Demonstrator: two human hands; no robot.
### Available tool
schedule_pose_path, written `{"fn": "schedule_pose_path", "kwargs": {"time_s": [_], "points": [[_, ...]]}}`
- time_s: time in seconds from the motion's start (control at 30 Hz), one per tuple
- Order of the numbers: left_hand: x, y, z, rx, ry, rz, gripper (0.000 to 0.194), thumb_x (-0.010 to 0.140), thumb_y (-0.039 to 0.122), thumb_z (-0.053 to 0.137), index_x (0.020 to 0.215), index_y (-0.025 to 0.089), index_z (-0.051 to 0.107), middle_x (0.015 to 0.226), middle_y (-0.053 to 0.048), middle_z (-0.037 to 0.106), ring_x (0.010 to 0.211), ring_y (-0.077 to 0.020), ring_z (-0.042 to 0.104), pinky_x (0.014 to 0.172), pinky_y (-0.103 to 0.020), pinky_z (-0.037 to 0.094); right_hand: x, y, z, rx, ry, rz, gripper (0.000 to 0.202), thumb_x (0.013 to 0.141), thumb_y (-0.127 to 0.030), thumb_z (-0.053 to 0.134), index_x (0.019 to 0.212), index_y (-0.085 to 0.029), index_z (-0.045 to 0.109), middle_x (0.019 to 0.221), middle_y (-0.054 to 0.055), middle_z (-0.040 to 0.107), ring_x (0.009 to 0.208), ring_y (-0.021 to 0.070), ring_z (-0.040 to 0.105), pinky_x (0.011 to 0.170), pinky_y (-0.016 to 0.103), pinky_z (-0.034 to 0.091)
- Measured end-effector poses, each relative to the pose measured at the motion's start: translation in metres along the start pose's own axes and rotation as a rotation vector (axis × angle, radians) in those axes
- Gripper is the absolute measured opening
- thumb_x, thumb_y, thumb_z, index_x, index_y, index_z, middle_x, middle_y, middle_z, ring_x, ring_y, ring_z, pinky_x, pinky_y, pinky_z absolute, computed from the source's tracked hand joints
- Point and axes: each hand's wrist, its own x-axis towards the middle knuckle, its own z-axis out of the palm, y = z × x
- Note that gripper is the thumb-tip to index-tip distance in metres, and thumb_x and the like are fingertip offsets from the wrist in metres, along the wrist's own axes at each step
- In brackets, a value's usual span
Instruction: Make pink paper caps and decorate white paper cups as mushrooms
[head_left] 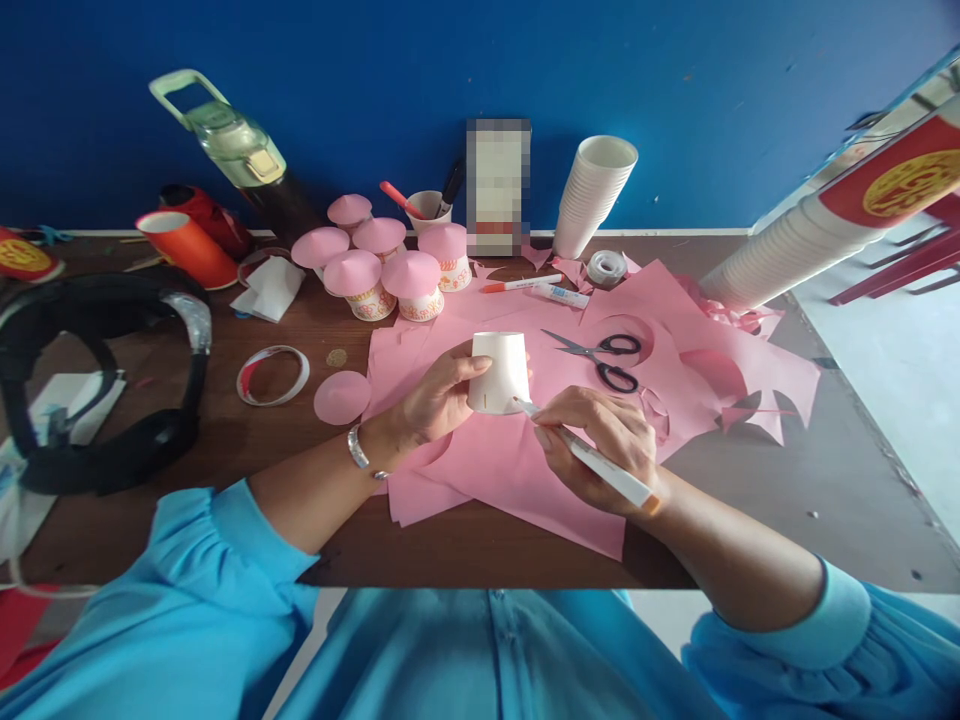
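My left hand (442, 392) is wrapped round a white paper cup (498, 375), which is upside down with its rim toward me. A short yellowish mark shows near the rim. My right hand (604, 440) is closed on a white marker (607, 474) with an orange end, its tip at the cup's lower right. Pink paper sheets (525, 490) lie beneath both hands. Open scissors (596, 355) with black handles rest on the pink paper, right of the cup.
Several small cups with pink cone tops (411, 275) stand behind. Further round are a white cup stack (592, 195), a tape roll (606, 267), a phone-like object (498, 185), a bottle (240, 150), headphones (191, 390), a pink disc (342, 397) and a paper ring (301, 375).
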Motion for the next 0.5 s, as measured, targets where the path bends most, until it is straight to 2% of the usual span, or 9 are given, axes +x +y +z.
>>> {"fn": "schedule_pose_path", "kwargs": {"time_s": [0.5], "points": [[-0.0009,0.0012,0.0013,0.002,0.004,-0.003,0.041,0.093,0.043,0.063,0.126,0.019,0.070,0.108,-0.011,0.076,0.111,-0.0301,0.070,0.093,-0.041,0.057,-0.0014,0.0006,0.0010,0.000,-0.004,0.013,0.019,0.090,-0.005,0.060,0.099,-0.022,0.059,0.072,-0.001,0.067,0.059,0.0135,0.065,0.054,0.026,0.052]]}}
